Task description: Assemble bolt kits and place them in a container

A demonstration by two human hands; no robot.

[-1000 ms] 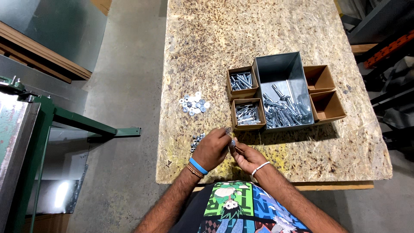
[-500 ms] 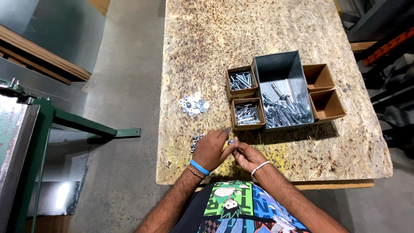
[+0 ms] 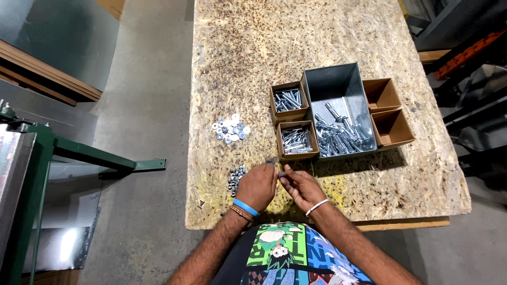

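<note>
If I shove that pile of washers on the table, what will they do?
The washers look like thin flat metal discs lying loose, so they would probably slide and scatter rather than move as one. Few seem on edge, so rolling looks unlikely. Being so flat against the chipboard table, they may be fiddly to pinch up.

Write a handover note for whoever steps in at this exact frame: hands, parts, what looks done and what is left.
Left hand and right hand meet at the table's near edge, pinching a small metal fastener between them; detail too small to tell.
Nuts lie by the left hand, washers beyond.
Grey bin holds loose bolts; two left cardboard boxes hold bolts.
Two right cardboard boxes are empty: still unfilled.
</note>
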